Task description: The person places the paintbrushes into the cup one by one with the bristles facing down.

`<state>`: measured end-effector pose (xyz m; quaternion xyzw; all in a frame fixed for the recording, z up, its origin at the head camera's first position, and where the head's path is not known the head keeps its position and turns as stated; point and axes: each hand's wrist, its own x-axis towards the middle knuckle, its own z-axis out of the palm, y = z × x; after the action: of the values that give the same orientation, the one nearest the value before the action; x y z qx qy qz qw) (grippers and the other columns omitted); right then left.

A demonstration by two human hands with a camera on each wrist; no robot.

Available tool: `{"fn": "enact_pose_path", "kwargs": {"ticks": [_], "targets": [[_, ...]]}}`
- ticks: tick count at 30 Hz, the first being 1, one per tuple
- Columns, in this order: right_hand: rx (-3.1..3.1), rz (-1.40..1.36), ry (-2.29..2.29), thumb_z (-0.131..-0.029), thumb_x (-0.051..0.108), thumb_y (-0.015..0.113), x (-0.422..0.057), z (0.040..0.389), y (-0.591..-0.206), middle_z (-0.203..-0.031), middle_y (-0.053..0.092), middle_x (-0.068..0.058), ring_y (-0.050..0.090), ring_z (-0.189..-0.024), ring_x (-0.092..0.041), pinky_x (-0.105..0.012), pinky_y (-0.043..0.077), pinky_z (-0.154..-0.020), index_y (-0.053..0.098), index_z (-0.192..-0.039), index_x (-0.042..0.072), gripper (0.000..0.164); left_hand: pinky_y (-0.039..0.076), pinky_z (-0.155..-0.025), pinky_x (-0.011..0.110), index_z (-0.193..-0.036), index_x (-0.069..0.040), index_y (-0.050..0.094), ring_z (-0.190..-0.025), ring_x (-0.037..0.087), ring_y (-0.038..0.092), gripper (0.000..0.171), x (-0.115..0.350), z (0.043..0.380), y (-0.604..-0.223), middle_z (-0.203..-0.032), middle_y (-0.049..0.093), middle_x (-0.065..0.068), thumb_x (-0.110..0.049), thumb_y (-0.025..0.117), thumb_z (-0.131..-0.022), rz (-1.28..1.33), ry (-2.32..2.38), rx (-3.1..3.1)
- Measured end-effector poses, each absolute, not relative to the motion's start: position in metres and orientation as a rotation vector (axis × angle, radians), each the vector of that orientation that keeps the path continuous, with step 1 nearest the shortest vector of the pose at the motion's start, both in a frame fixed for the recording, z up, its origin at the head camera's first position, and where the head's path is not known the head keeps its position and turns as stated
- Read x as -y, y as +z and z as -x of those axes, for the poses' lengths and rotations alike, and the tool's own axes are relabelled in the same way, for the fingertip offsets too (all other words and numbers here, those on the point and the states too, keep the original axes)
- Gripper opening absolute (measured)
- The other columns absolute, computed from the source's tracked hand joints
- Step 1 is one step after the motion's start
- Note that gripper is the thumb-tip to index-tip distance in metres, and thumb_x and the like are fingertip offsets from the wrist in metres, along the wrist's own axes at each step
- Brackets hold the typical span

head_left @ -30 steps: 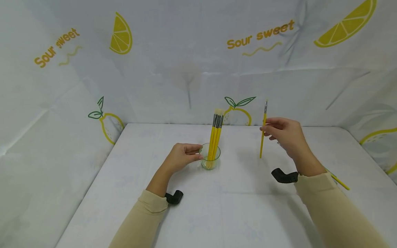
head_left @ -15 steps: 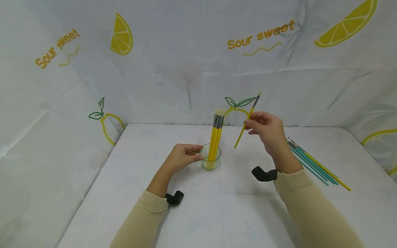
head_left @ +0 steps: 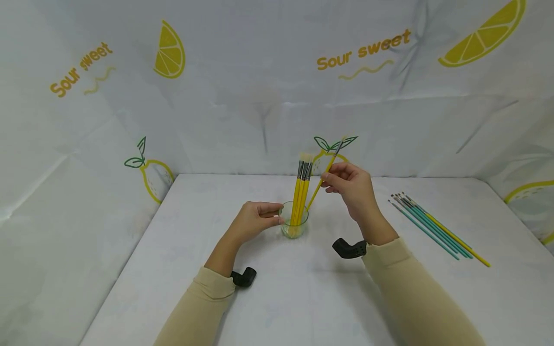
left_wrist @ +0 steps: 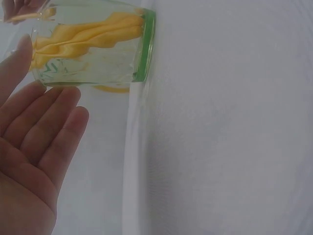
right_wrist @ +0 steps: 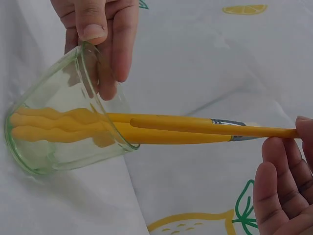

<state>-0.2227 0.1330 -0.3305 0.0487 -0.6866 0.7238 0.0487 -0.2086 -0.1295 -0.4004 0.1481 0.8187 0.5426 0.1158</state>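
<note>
A clear green-tinted drinking glass (head_left: 286,211) stands on the table, several yellow-handled paintbrushes (head_left: 301,190) upright in it, bristles up. My left hand (head_left: 252,222) holds the glass at its rim, thumb on one side and fingers on the other, as the left wrist view also shows. My right hand (head_left: 352,192) pinches another yellow paintbrush (head_left: 321,186) between thumb and fingers, tilted with bristles up and to the right. Its lower handle end is right at the glass rim, and in the right wrist view it overlaps the brushes standing in the glass (right_wrist: 63,161).
To the right lie several thin teal-handled paintbrushes (head_left: 426,226) and a yellow-handled one (head_left: 454,235), side by side on the white table (head_left: 277,307). A white cloth backdrop (head_left: 242,120) with lemon prints rises behind the table.
My right hand has moved left with the yellow paintbrush, bringing its handle end to the glass, and the brush has tilted. The brushes on the right came into view. The left hand stays at the glass.
</note>
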Motion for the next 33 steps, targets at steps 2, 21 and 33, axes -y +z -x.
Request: {"fn": "enact_pose_path", "kwargs": {"ticks": [2, 21, 33], "targets": [[2.127, -0.152, 2.189, -0.081, 0.022, 0.075, -0.131, 0.223, -0.334, -0.085, 0.067, -0.002, 0.067, -0.074, -0.017, -0.026, 0.057, -0.066, 0.059, -0.1, 0.003, 0.031, 0.053, -0.089, 0.028, -0.125, -0.013, 0.062, -0.112, 0.011, 0.06, 0.05, 0.129, 0.209, -0.401, -0.127, 0.062, 0.003, -0.032, 0.075, -0.08, -0.435, 1.578, -2.405], [2.251, -0.091, 2.167, -0.084, 0.019, 0.073, -0.115, 0.225, -0.366, -0.085, 0.066, -0.002, 0.067, -0.075, -0.016, -0.027, 0.058, -0.068, 0.059, -0.1, 0.003, 0.027, 0.053, -0.089, 0.029, -0.124, -0.011, 0.063, -0.112, 0.013, 0.061, 0.054, 0.129, 0.21, -0.401, -0.126, 0.062, 0.004, -0.034, 0.077, -0.078, -0.437, 1.595, -2.398], [2.336, -0.004, 2.174, -0.083, 0.026, 0.074, -0.11, 0.227, -0.379, -0.092, 0.067, -0.007, 0.067, -0.079, -0.019, -0.027, 0.058, -0.07, 0.062, -0.102, 0.002, 0.033, 0.054, -0.086, 0.028, -0.125, -0.008, 0.062, -0.113, 0.014, 0.061, 0.05, 0.128, 0.21, -0.401, -0.126, 0.062, 0.006, -0.027, 0.076, -0.08, -0.434, 1.621, -2.388]]}}
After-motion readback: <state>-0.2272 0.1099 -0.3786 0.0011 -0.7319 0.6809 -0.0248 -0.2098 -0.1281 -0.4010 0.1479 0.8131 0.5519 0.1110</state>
